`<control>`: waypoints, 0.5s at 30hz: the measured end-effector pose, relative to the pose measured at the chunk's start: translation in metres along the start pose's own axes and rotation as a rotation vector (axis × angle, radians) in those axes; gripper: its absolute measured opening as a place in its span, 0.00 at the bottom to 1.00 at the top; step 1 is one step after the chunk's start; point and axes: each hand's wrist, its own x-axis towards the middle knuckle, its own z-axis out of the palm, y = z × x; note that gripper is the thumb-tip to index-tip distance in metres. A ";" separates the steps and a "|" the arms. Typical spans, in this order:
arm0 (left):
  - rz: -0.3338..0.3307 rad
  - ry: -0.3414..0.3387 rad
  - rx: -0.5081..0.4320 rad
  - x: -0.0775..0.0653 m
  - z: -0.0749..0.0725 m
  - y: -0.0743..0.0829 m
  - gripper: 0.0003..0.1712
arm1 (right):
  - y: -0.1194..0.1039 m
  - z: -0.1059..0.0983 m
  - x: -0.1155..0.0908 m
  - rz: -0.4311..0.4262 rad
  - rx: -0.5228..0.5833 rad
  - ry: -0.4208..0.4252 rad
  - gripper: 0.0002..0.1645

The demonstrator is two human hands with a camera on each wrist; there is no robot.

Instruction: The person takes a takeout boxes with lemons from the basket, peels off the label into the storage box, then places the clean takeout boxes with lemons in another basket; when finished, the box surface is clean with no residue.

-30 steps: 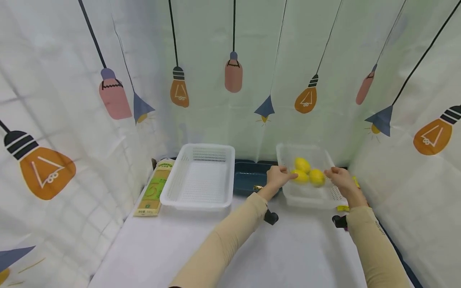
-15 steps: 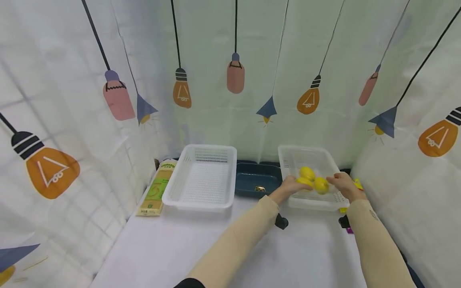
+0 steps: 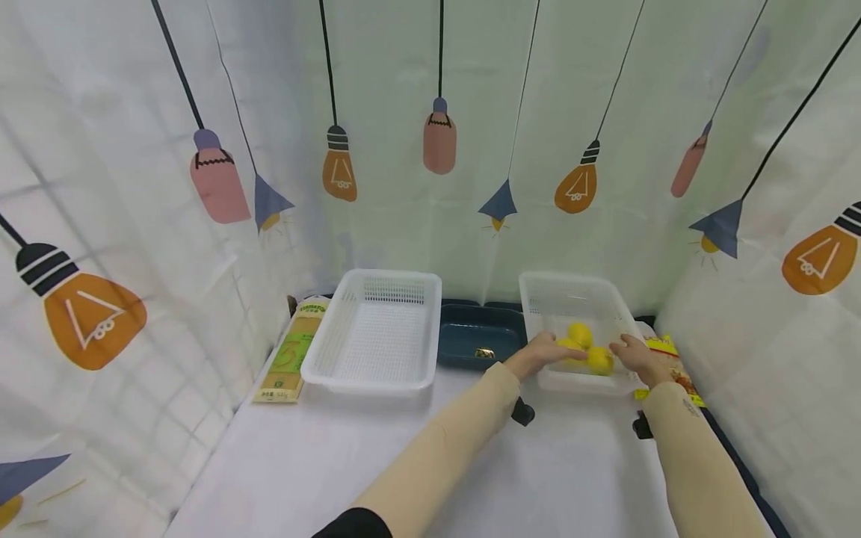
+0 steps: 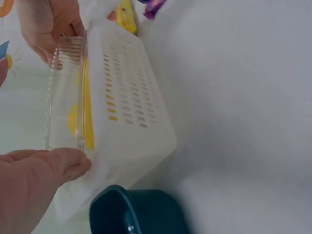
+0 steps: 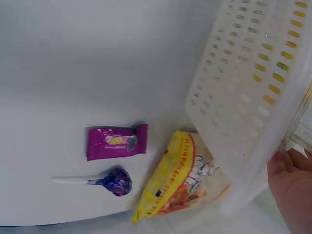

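In the head view, my left hand [image 3: 536, 356] and right hand [image 3: 642, 360] are at opposite sides of the white basket [image 3: 581, 385] on the right. Between them is a clear plastic container [image 4: 66, 92] with a ribbed rim, which both hands grip by its ends. Yellow lemons [image 3: 600, 361] lie in it, partly covered by my left fingers in the head view. Close by the basket's perforated wall, the left wrist view shows the container level with the basket's rim. My right fingers curl at the container's corner in the right wrist view.
Left stands a second white basket [image 3: 370, 377], with a green-yellow packet [image 3: 285, 366] beside it. A dark teal dish [image 3: 471, 321] holding a small gold-wrapped item sits between the baskets. Right of them lie a yellow snack bag [image 5: 183, 180], a purple-wrapped candy [image 5: 116, 142] and a lollipop [image 5: 117, 182].
Both hands and the lemons have moved down and slightly right in the head view, within the right basket. More of the yellow snack bag now shows beside the right hand.
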 end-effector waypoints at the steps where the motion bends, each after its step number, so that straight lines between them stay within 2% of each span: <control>1: -0.004 -0.013 -0.007 0.001 -0.001 -0.002 0.45 | 0.000 0.001 0.001 -0.008 -0.009 -0.006 0.47; 4: 0.010 -0.062 -0.030 0.004 -0.004 -0.007 0.42 | 0.002 0.005 0.004 -0.021 -0.028 -0.009 0.46; 8: 0.016 -0.100 -0.036 0.005 -0.002 -0.009 0.48 | 0.005 0.010 0.007 -0.033 -0.049 0.036 0.45; 11: -0.008 -0.092 -0.012 0.002 0.002 -0.009 0.54 | 0.007 0.014 0.009 -0.039 -0.056 0.061 0.43; 15: -0.019 -0.065 0.018 0.000 0.008 -0.009 0.53 | 0.010 0.020 0.013 -0.032 -0.067 0.066 0.41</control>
